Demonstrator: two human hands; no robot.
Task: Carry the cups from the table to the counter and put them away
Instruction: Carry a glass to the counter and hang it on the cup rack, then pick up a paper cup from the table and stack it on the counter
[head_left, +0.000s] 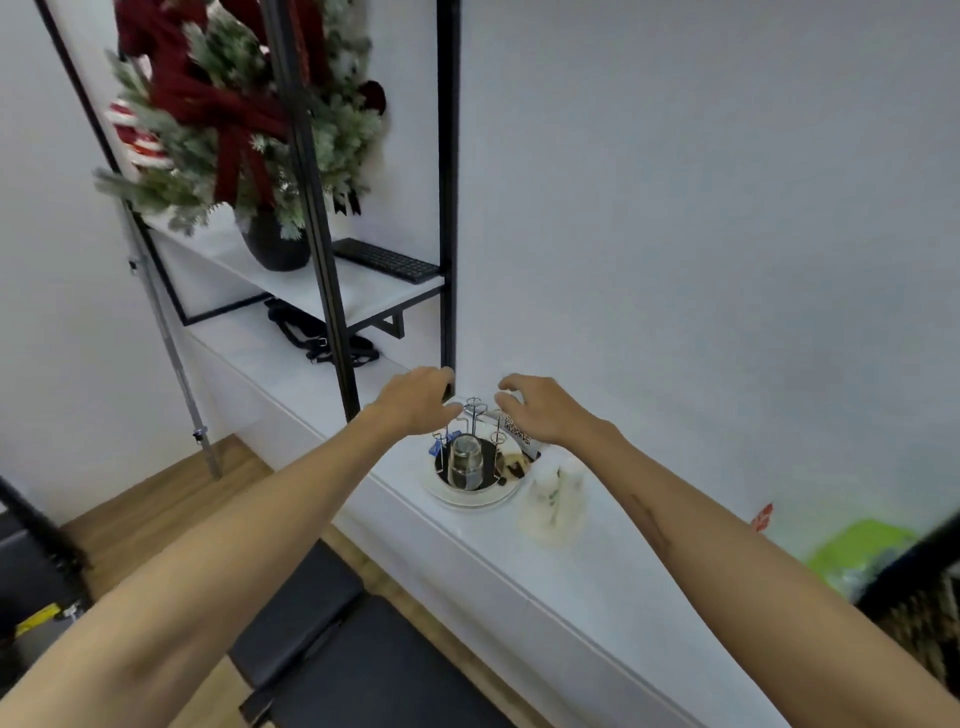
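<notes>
cup (466, 462): upside down on rack (475, 415), just below/btwn both hands
L hand (415, 402): nearer, fingers loosely curled, empty
R hand (540, 410): same, empty

Soft, even indoor light fills the scene, bright and slightly cool, with no hard shadows on the white wall (701, 208) or the worktop (597, 597); its source is out of view. The whole picture is a little soft, and motion blur smears the wreath (234, 114) on the shelf and the green thing (857, 551) at the right edge. Wide-angle distortion bends the black shelf posts (447, 182) and stretches both forearms toward the lower corners.
</notes>
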